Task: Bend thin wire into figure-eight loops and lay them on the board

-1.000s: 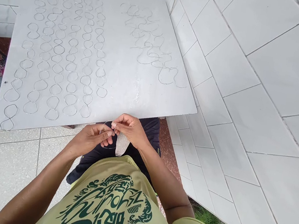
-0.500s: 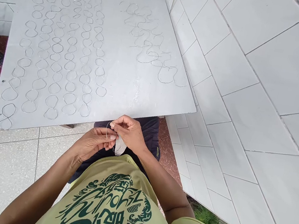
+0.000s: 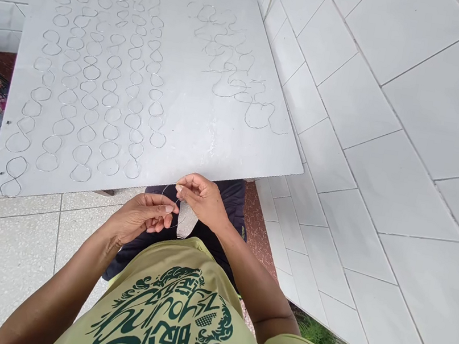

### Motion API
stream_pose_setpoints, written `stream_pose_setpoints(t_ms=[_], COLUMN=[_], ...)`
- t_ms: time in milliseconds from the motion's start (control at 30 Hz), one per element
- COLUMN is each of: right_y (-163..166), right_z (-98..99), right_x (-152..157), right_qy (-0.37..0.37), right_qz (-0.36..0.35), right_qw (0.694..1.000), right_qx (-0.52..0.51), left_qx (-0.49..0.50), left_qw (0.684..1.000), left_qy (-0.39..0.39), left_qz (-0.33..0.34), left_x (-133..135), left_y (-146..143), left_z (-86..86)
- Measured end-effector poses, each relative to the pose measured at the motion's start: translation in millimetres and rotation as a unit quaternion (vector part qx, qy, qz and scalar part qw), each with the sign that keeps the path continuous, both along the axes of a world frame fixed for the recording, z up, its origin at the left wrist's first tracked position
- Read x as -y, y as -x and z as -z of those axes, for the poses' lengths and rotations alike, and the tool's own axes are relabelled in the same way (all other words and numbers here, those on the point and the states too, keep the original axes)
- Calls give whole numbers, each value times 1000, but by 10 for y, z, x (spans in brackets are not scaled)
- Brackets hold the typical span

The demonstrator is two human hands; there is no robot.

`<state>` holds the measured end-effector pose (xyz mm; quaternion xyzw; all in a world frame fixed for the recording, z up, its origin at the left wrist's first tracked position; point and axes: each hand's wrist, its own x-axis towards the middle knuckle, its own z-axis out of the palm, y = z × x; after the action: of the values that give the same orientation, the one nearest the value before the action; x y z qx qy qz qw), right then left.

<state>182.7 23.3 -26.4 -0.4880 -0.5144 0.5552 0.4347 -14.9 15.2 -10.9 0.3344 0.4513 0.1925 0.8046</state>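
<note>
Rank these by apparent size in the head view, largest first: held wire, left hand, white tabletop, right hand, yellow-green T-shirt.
1. White tabletop
2. Yellow-green T-shirt
3. Left hand and right hand: too alike to rank
4. Held wire: thin, partly hidden, least visible surface

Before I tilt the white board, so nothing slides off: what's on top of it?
Figure-eight wires lie in columns on the left of the white board; wavy wires cluster at right. The right hand hides a sliver of the near edge; whatever is there can't be seen.
</note>
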Motion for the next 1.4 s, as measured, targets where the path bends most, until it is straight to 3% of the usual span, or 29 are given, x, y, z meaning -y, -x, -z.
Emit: stream_pose_setpoints(t_ms=[233,400,567,733,967,1233,1400], right_y=[-19,-8,73,187,248,300,377], right_z=[19,43,60,101,100,36,72], right_x=[22,13,81,237,291,305,298], right_qy=[-71,-141,-135,-178,-207,-180,-195], right_qz=[24,7,35,75,41,-11,-12], right_qw=[994,973,960,918,889,905,884], right_qx=[82,180,242,347,406,385,425], left_qx=[-5,-95,-158,-185,-255,-398,-387], left_qw=[991,979,958,938,900,787,790], left_qy=[-134,-171,-205,-243,-323,-469,-474], left_qz=[10,-52,-119,-161,-146,-52,-43], left_x=[-29,-24,25,65,63,-70,-163], left_y=[106,77,-110,-189,-138,35,40], left_z=[-82,-138,-100,-55,-14,-41,-85])
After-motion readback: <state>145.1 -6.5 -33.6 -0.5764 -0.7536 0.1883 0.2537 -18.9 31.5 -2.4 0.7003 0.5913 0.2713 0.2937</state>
